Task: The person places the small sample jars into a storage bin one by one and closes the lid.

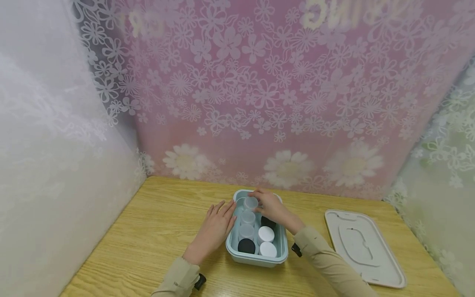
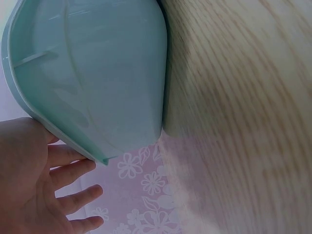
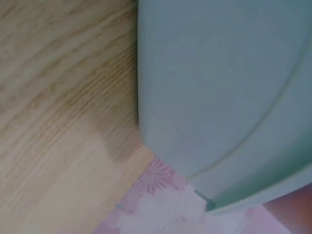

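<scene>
A light blue plastic box [image 1: 256, 261] stands on the table, holding two rows of small round jars. In its far left corner is a jar with a translucent lid [image 1: 251, 202], pinched between the thumb and fingers of my right hand [image 1: 272, 206]. Two more translucent-lidded jars and a black-lidded jar [image 1: 246, 246] follow in the left row. On the right side sit a black-lidded jar [image 1: 268, 222], partly under my right hand, and two white-lidded jars [image 1: 266, 234]. My left hand [image 1: 217, 225] rests on the box's left rim, fingers extended; the left wrist view shows them spread.
A pale flat lid [image 1: 358, 243] lies on the wooden table [image 1: 159, 231] to the right of the box. A pink flowered curtain [image 1: 237, 103] rises behind the table, with whitish sheets [image 1: 55, 144] along the sides.
</scene>
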`<state>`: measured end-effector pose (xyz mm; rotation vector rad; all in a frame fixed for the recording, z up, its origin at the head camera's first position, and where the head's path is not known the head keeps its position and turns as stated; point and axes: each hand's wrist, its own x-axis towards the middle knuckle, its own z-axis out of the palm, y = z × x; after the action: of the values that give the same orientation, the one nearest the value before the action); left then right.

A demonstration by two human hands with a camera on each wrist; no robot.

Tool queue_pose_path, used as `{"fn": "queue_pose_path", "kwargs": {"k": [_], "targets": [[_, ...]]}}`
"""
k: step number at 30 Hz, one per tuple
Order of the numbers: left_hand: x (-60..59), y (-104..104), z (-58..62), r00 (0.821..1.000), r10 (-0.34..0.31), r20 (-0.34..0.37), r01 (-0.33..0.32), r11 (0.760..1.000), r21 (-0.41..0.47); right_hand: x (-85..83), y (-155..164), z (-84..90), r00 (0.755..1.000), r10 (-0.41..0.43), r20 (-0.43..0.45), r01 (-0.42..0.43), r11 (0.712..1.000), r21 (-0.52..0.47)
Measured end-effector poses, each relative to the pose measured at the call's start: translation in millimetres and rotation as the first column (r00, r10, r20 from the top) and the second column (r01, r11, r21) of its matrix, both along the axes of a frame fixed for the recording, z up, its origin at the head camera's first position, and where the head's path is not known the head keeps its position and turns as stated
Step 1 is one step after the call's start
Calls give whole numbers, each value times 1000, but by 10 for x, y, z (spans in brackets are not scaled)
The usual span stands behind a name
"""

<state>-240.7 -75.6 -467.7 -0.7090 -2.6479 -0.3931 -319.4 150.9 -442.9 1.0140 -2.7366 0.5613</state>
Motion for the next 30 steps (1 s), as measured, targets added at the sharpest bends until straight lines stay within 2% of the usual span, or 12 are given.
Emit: {"fn": "queue_pose_path", "kwargs": {"k": [14, 21, 25, 30], "targets": [[3, 4, 16, 1000, 5, -18, -5, 1000, 3, 0, 1, -57, 999, 34, -2, -34, 998, 52], [-4, 5, -7, 999, 11, -33, -11, 1000, -1, 11, -35, -86, 1000, 4, 19, -6, 996, 92], [-2, 5, -6, 999, 20, -33, -20, 1000, -16, 3, -57, -108, 1000, 1, 7, -2, 994, 106], [-1, 1, 1, 999, 13, -34, -13, 1000, -15, -7, -39, -113, 999, 10, -51, -5, 995, 102]]}}
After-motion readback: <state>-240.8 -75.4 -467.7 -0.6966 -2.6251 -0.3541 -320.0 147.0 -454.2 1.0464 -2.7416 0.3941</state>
